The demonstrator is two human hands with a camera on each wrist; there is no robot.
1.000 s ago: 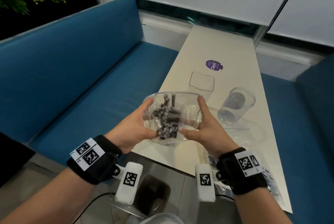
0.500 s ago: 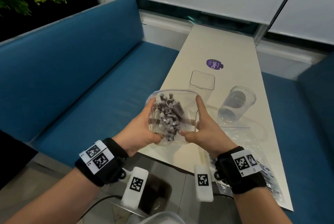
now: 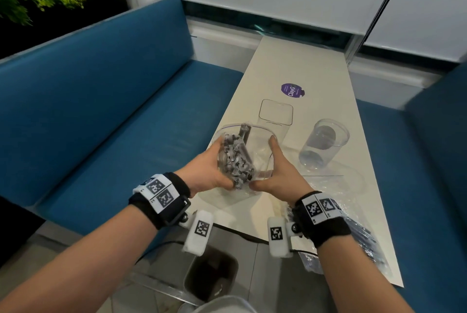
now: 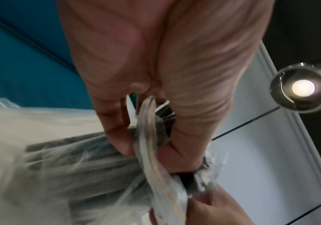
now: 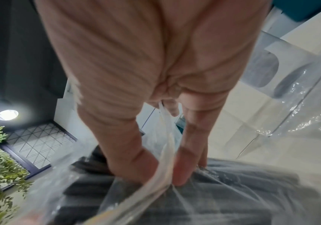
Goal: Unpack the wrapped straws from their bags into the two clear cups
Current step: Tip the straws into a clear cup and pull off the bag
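The clear plastic bag (image 3: 243, 158) of dark wrapped straws (image 3: 235, 161) hangs over the near left table (image 3: 328, 80) edge, its mouth spread, likely for reaching in. The left hand (image 3: 207, 171) and right hand (image 3: 278, 173) each pinch its rim. Farther right stand the square clear cup (image 3: 275, 115) and round clear cup (image 3: 323, 145). Blur hides individual straws.

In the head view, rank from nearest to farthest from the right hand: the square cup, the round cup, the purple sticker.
From the right hand:
1. Square cup, just beyond the fingertips.
2. Round cup, off to the right.
3. Purple sticker, farther up the table.
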